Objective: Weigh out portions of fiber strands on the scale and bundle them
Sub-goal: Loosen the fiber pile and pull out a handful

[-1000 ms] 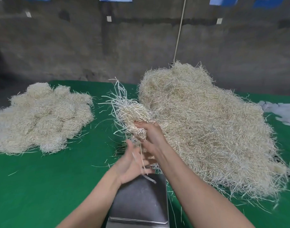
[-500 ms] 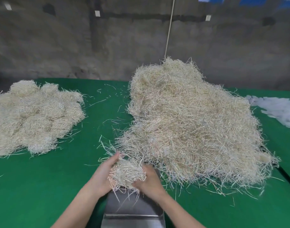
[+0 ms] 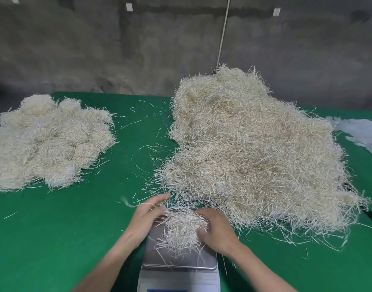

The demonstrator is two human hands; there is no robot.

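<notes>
A person's left hand [image 3: 147,217] lies with its fingers extended and slightly spread, their blurred tips resting on the far left edge of a small tangled portion of pale, cream-coloured fiber strands [image 3: 182,228]. The right hand [image 3: 217,231] curls its fingers and thumb into the right side of the same clump and grips it. Both bare forearms enter from the bottom edge and converge on the portion, which sits on the square steel pan of a white digital scale [image 3: 204,261]. Loose ends spill toward the pan's near rim, and one long strand trails off to the left past the left hand. The scale stands on a table covered in green cloth [image 3: 54,239]. Just beyond and to the right of the hands spreads a large loose heap of the same straw-like strands [image 3: 254,161], its near fringe reaching the portion. Well apart on the left lies a lower pile of rounded, gathered bundles [image 3: 48,142], with stray strands scattered between the two. A patch of white fluffy scraps [image 3: 362,131] lies at the right edge, before a rough grey wall [image 3: 96,49].
</notes>
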